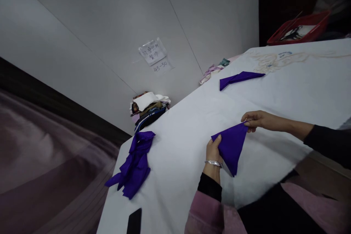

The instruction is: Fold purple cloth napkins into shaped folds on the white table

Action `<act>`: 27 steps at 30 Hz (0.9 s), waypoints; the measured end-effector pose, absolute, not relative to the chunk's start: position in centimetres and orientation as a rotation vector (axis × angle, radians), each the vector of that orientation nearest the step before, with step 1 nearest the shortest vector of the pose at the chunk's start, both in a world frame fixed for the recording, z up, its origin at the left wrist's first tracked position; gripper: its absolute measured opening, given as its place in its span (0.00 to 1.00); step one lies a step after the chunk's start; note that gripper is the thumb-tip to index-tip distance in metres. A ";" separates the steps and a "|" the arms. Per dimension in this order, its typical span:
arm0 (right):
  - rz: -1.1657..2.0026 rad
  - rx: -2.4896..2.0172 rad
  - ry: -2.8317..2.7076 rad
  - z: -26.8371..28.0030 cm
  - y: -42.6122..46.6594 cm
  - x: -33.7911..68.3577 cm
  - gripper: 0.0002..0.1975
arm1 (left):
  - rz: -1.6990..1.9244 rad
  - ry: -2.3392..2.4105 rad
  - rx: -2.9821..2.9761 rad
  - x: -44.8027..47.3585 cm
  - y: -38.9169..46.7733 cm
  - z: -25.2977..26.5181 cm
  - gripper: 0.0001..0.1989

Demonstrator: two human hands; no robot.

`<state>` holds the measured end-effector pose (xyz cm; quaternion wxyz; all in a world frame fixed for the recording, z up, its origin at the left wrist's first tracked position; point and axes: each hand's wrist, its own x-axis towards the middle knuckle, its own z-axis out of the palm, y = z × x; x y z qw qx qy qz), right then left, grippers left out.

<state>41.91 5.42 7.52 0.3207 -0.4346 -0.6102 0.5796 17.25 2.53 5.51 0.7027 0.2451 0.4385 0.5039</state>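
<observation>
A purple cloth napkin [232, 147], folded into a triangle, is held up over the white-covered table [186, 153]. My left hand [213, 150], with a silver bracelet at the wrist, grips its left corner, thumb on the near face. At the upper right corner, the fingers of my right hand [253, 120] pinch the cloth. The napkin's point hangs down between my arms. Farther back lies a narrow folded purple napkin [241, 77]. On the left side of the table is a loose, crumpled heap of purple cloth [136, 164].
A black phone [134, 222] lies near the left front edge. Stacked clothes [149, 108] stand by the wall, with more pastel cloth [212, 72] farther along. A red basket [312, 34] holding scissors is at the back right. Handwritten paper signs [153, 52] hang on the wall.
</observation>
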 end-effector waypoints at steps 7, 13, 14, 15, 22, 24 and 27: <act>1.492 -1.136 -1.641 7.9 5.3 41.7 0.25 | 1.124 0.999 0.559 17.0 2.5 5.9 0.22; 1.497 -1.084 -1.701 8.5 5.0 41.9 0.25 | 1.156 0.987 0.572 17.0 2.4 6.4 0.22; 1.501 -1.076 -1.695 8.5 5.0 41.9 0.24 | 1.160 0.987 0.571 17.0 2.4 6.5 0.22; 1.503 -1.068 -1.691 8.5 5.0 41.9 0.23 | 1.164 0.988 0.572 17.1 2.3 6.5 0.21; 1.497 -1.056 -1.695 8.8 4.8 41.7 0.16 | 1.186 1.001 0.612 17.0 2.3 6.4 0.21; 1.482 -1.070 -1.685 8.8 4.8 41.7 0.16 | 1.191 1.003 0.621 17.1 2.3 6.3 0.21; 1.461 -1.099 -1.664 8.6 4.9 41.6 0.17 | 1.202 1.006 0.629 17.1 2.3 6.4 0.21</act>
